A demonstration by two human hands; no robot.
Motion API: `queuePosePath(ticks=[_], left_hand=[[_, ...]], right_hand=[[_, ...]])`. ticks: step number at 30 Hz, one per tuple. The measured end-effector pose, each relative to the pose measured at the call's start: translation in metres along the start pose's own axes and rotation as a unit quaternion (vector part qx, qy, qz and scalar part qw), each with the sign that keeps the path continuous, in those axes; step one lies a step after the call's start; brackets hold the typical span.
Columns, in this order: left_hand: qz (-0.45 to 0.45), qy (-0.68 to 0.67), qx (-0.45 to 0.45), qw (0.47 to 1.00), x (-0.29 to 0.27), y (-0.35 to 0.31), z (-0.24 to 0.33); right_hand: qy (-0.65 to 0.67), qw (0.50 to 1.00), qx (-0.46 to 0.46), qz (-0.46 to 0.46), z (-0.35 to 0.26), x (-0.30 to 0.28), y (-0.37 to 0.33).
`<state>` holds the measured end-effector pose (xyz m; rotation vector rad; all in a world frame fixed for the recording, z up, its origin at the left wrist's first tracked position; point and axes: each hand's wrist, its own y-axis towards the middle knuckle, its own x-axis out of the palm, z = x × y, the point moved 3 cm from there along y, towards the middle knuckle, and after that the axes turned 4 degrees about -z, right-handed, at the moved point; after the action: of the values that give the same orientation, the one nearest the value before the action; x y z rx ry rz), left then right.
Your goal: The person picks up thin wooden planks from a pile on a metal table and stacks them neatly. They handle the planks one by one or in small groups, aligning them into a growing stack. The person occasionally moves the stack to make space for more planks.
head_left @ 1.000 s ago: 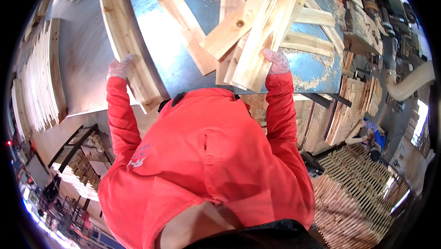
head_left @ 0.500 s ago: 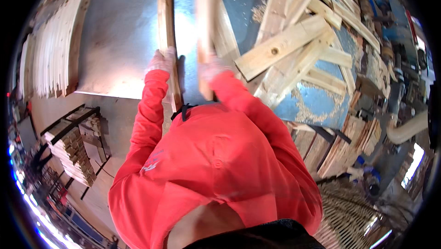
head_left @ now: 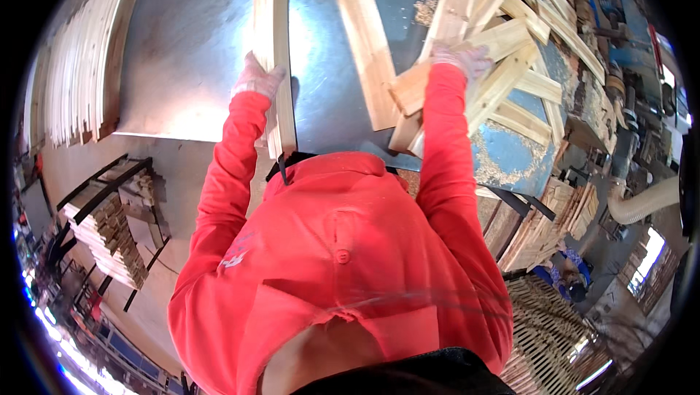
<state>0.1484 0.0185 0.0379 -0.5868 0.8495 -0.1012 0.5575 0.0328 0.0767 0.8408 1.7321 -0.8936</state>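
A smooth blue-grey counter (head_left: 189, 52) is carrying the timber, and light is glaring off its surface. Along its left side, a tight row of boards (head_left: 84, 52) is standing packed together, narrow edges facing up. Nearer the middle, a long pale board (head_left: 271, 23) is running away from the near edge. Well apart to its right, a slanting board (head_left: 363, 37) is lying flat. Farther right, a heap of boards (head_left: 503, 39) is sprawling crosswise, with two short pieces (head_left: 538, 87) poking out on its right. Wood shavings (head_left: 510, 169) are littering the near right corner, and a smaller patch (head_left: 428, 10) is lying left of the heap.
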Motion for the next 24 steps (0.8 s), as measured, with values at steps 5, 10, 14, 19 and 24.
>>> queuePosePath(ticks=[5,10,14,19,24], left_hand=[[-0.004,0.007,0.004,1.0,-0.038,0.005,-0.033],[-0.035,0.037,0.019,0.999,-0.037,0.0,-0.006],[-0.017,0.017,0.009,1.0,-0.032,-0.012,-0.023],[-0.024,0.04,-0.016,0.999,-0.034,-0.015,-0.019],[-0.019,0.032,0.0,0.999,-0.033,-0.011,-0.019]], right_hand=[[0.375,0.91,-0.116,-0.131,-0.022,0.015,-0.091],[0.52,0.748,-0.226,-0.344,-0.061,0.192,-0.199],[0.27,0.766,-0.471,-0.344,-0.084,0.125,-0.226],[-0.169,0.956,-0.237,-0.023,-0.064,0.066,-0.144],[0.034,0.889,-0.194,-0.413,-0.094,0.107,-0.17]])
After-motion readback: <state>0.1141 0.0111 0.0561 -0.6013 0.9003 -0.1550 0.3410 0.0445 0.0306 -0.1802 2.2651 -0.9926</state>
